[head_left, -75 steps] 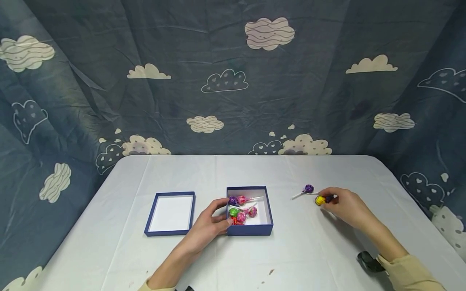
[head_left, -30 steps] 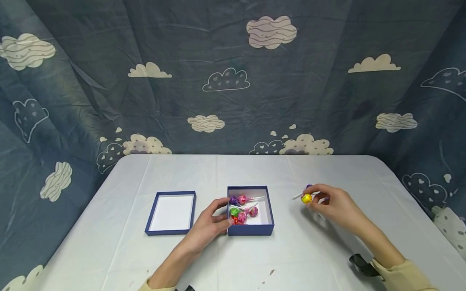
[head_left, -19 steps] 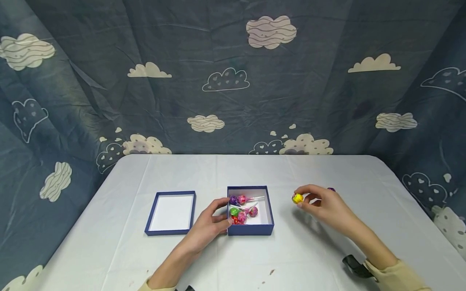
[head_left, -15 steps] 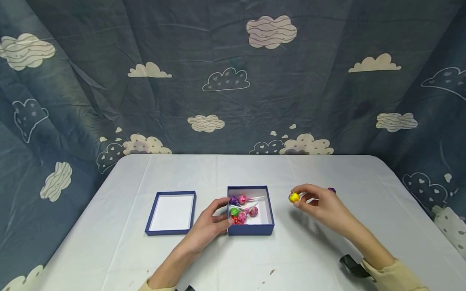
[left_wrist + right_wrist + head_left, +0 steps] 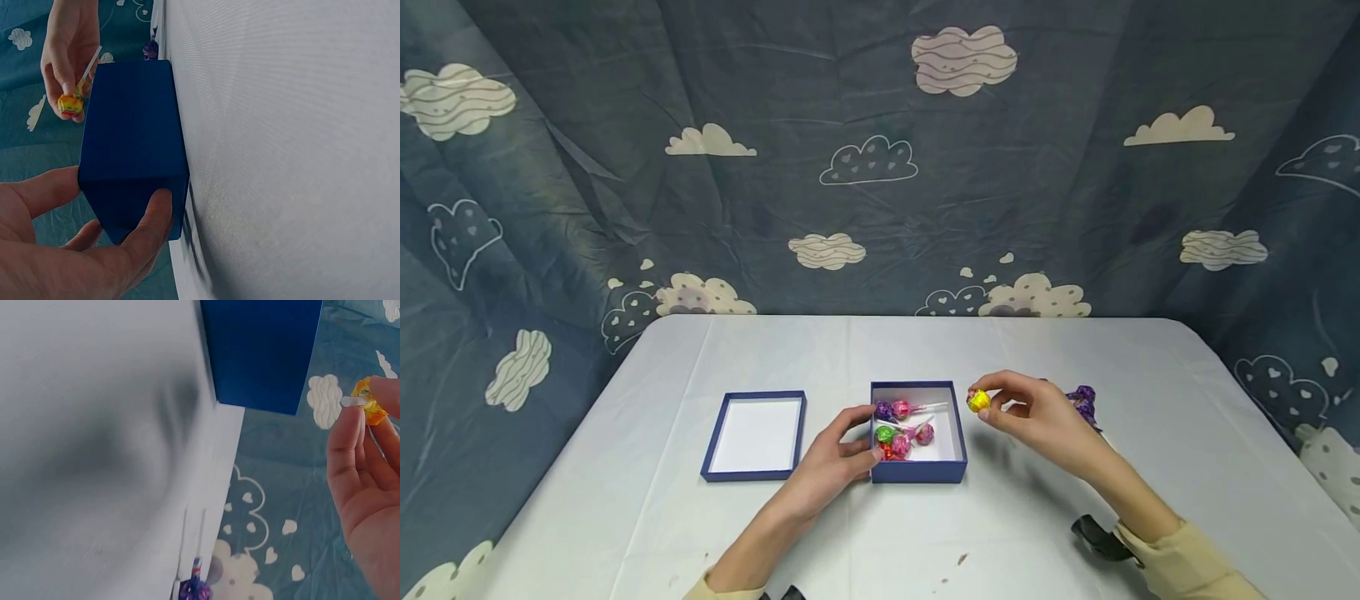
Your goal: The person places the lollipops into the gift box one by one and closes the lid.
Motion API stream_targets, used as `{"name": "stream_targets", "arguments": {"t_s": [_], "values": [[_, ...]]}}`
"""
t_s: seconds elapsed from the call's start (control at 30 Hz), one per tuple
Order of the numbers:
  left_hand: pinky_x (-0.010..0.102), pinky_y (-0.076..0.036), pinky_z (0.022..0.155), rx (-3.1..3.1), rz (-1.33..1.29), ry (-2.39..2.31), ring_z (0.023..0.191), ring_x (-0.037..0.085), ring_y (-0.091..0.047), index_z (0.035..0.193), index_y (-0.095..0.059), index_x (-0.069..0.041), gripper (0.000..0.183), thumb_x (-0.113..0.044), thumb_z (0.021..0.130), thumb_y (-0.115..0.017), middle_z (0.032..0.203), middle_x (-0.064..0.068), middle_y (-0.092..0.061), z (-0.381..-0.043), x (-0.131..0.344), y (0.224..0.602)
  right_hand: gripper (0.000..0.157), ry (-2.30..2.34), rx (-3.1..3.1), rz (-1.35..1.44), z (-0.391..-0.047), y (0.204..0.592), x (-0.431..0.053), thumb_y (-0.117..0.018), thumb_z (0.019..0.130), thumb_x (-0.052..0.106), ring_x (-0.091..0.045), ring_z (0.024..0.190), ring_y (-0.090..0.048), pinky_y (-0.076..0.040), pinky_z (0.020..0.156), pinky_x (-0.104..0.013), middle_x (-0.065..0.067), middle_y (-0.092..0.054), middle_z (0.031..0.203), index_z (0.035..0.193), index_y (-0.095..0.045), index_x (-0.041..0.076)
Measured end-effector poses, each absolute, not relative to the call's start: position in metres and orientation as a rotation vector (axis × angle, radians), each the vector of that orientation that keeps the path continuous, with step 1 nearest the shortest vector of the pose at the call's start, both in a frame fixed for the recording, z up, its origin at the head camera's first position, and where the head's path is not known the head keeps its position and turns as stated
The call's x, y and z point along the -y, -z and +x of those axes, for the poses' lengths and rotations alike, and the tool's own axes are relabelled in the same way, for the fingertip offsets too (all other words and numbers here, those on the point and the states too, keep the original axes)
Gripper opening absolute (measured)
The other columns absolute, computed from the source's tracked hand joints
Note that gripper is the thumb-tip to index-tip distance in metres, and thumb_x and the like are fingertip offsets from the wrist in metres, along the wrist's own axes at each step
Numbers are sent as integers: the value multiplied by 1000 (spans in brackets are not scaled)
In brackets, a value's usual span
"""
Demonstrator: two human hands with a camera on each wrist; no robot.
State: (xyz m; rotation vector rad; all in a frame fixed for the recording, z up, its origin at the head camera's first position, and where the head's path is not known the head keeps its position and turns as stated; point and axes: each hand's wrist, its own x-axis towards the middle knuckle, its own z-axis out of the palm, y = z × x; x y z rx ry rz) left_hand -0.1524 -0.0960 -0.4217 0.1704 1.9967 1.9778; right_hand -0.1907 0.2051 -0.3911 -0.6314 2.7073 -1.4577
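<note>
My right hand pinches a yellow-wrapped lollipop by its head, raised just right of a blue open box. In the right wrist view its white stick points out between thumb and finger. My left hand grips the left side of the box, one digit pressed flat on its outer wall in the left wrist view. Several lollipops lie inside: a purple one, a green one, pink ones and a red one, partly hidden by the left hand's fingertip.
A blue-rimmed lid, white inside, lies left of the box. Purple-wrapped lollipops lie on the white-covered table behind the right hand, partly covered by it. A dark patterned curtain hangs behind the table.
My right hand has lifted the yellow lollipop and carried it left to the box's right edge, away from the purple lollipops. The left hand stays on the box.
</note>
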Motion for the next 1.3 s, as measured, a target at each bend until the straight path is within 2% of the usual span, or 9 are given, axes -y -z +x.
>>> {"name": "stream_targets", "arguments": {"t_s": [0.4,0.67,0.9,1.3], "values": [[38,-53,87,-2010,173,-1976,119,33,-55,145,-43,-9,59,-5,90,-65,153,17,-31,-153,97,423,30,1616,-2540,-715,-201,388,-183,-72,91,16,-24,91,-62,-57,73,-32,-3,-65,112,119,-66,10],[39,-53,88,-2009,174,-1976,121,34,-54,146,-43,-9,60,-5,90,-65,154,17,-30,-153,96,423,27,1661,-2456,-709,-213,389,-164,-71,92,15,-29,89,-62,-57,70,-41,-5,-65,110,118,-66,15],[39,-53,87,-2008,163,-1968,120,34,-55,146,-42,-9,60,-5,90,-65,153,17,-30,-154,96,422,27,1660,-2429,-780,-223,392,-152,-70,92,12,-27,92,-61,-56,72,-32,-5,-65,113,119,-66,11],[38,-53,86,-2034,174,-1954,122,35,-54,145,-43,-8,60,-6,90,-65,154,18,-31,-153,96,422,28,1594,-2416,-842,-233,403,-138,-68,87,-2,-23,95,-64,-54,79,-36,-1,-67,110,110,-68,13]]}}
